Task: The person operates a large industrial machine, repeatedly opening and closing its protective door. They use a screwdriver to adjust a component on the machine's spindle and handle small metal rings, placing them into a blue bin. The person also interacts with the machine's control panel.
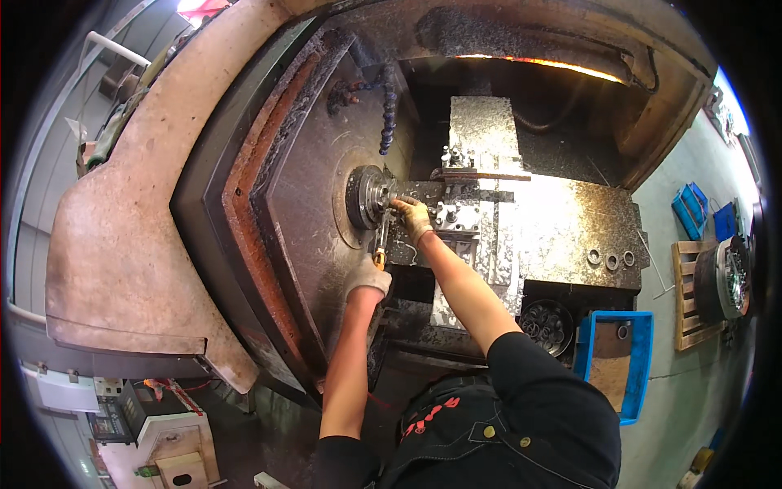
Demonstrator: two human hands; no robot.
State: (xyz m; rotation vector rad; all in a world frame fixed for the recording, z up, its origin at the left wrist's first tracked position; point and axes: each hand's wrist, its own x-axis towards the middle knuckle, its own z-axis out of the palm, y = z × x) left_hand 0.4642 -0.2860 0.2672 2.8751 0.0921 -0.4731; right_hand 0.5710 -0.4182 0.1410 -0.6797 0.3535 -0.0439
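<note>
My left hand point(368, 279), in a pale work glove, is closed around the orange handle of a slim metal tool point(380, 258); its exact kind is hard to make out. The shaft points up toward the round lathe chuck point(364, 198), which has a bright metal ring-like face point(380, 196). My right hand point(414, 218), in a yellowish glove, is beside that face with its fingertips drawn together near the tool's far end. What lies between those fingers is too small to tell. Just right of this hand stands the tool post point(456, 217) on the lathe's slide.
A blue segmented coolant hose point(388, 122) hangs above the chuck. Several metal rings point(611, 262) lie on the flat machine cover point(570, 228) at right. Below are a round container of rings point(547, 326) and a blue crate point(647, 359). The machine's door edge point(277, 236) rises at left.
</note>
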